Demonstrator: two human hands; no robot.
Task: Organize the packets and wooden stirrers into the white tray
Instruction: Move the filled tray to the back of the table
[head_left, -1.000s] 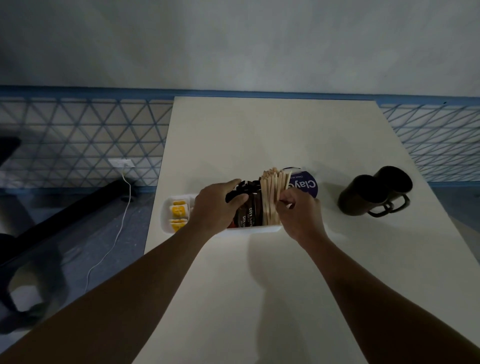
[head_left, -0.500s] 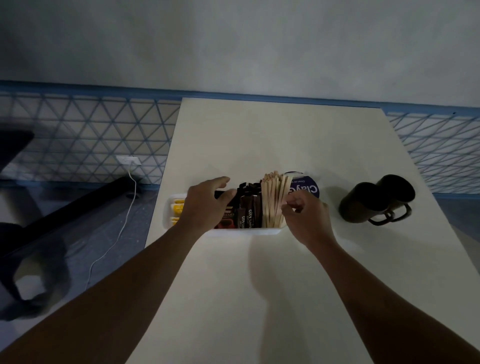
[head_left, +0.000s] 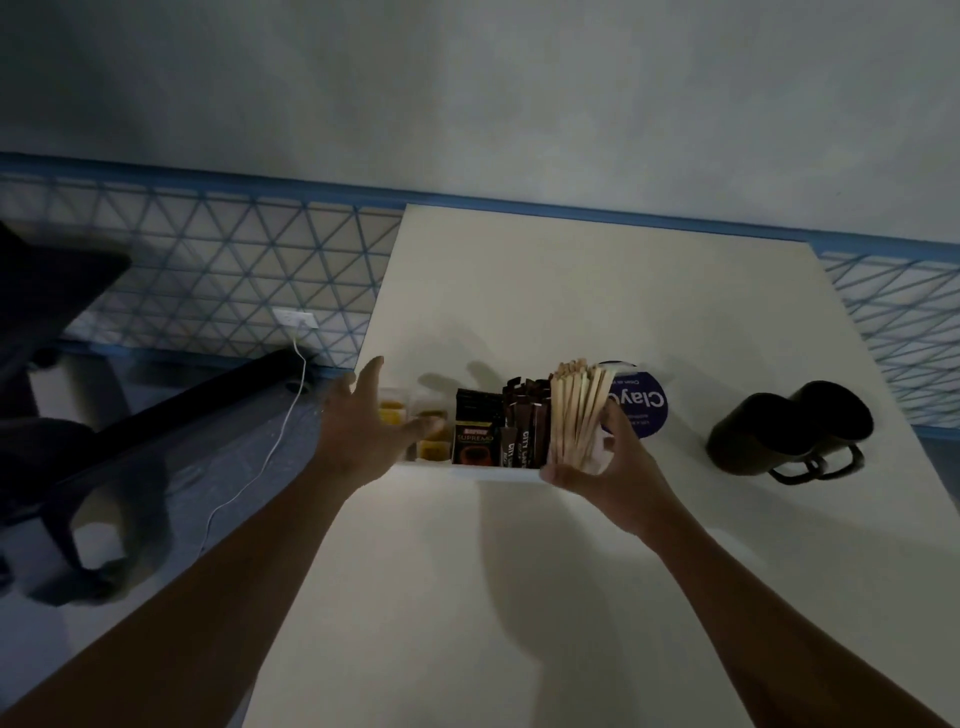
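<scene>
The white tray (head_left: 493, 473) stands at the middle of the cream table. From left to right it holds yellow packets (head_left: 434, 439), a dark "Supremo" packet (head_left: 474, 436), dark brown stick packets (head_left: 527, 421) and a bundle of wooden stirrers (head_left: 574, 410) standing on end. My left hand (head_left: 363, 431) hovers over the tray's left end with fingers spread, holding nothing. My right hand (head_left: 618, 478) wraps the tray's right end, thumb on the front corner and fingers behind the stirrers.
A round blue-labelled container (head_left: 644, 410) sits just behind the tray's right end. Two black mugs (head_left: 789, 436) stand together further right. The table's left edge (head_left: 332, 499) drops to the floor, where a white cable and a dark chair base lie.
My left hand has lifted off the dark packets and spread open toward the tray's left end. My right hand has dropped from the stirrers' tops to the tray's right end.
</scene>
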